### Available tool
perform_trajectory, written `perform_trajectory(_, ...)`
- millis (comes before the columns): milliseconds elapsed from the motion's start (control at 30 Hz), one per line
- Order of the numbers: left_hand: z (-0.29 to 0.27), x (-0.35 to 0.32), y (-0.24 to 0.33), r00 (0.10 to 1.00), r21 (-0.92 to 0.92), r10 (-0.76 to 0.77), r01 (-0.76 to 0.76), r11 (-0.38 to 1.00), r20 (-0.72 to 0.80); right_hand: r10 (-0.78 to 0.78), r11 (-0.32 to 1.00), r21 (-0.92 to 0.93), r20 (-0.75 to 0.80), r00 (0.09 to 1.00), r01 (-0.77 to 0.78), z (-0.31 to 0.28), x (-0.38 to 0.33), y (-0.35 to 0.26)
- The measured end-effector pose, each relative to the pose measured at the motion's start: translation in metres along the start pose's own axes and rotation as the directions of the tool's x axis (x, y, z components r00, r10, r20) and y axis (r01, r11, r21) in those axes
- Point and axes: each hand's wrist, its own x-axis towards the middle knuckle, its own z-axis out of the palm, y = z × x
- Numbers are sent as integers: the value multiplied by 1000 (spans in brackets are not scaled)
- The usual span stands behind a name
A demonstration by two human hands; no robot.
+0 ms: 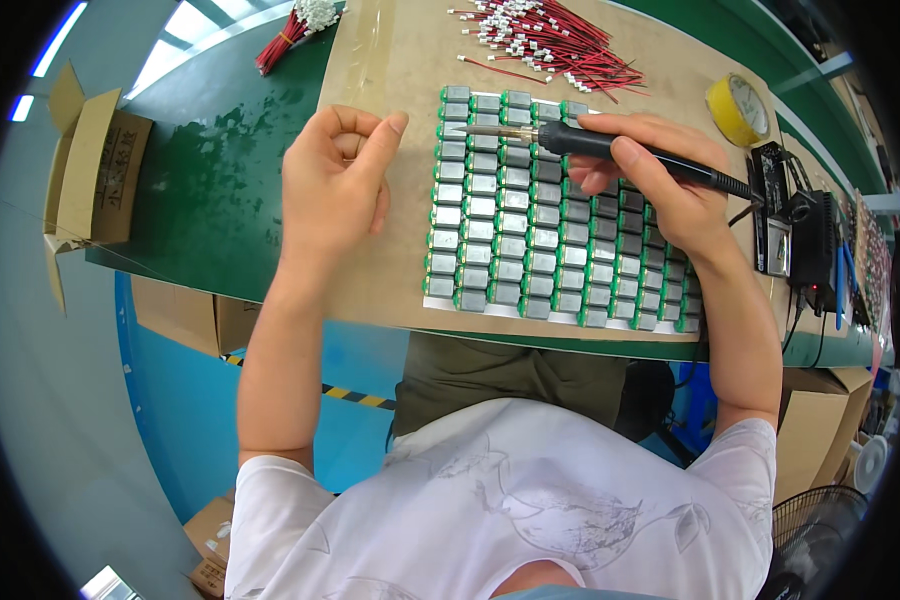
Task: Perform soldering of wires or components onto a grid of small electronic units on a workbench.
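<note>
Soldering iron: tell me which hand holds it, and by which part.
The right hand holds the soldering iron by its black handle, tip over the rows of small motors. The left hand holds nothing visible.

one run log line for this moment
right hand: holds soldering iron | tip: over small motors | left hand: pinched, beside motors | red wires: behind

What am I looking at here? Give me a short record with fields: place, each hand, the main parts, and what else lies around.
place: cardboard sheet on a green bench
right hand: holds a black soldering iron, tip over the upper left rows
left hand: loosely closed, thumb and forefinger pinched; whether it holds anything cannot be told
main parts: small silver motors packed in a grid
wires: loose red leads behind the grid, a tied bundle at far left
other: yellow tape roll, black soldering station, cardboard box
</note>
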Motion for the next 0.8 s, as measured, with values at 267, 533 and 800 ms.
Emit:
perform_trajectory(267, 6, -8, -25, 998, -140, 41, -48, 989, -51, -20, 994, -107, 42, 999, 25, 3, -8, -1)
perform_trajectory(533, 0, -5, -32, 998, -61, 52, -50, 997, 24, -87, 980, -171, 83, 993, 101, 7, -5, 6)
perform_trajectory(800, 2, -9, -24, 999, 28, -7, 5, 1000, 47, -95, 974, -195, 107, 990, 115, 8, -4, 9)
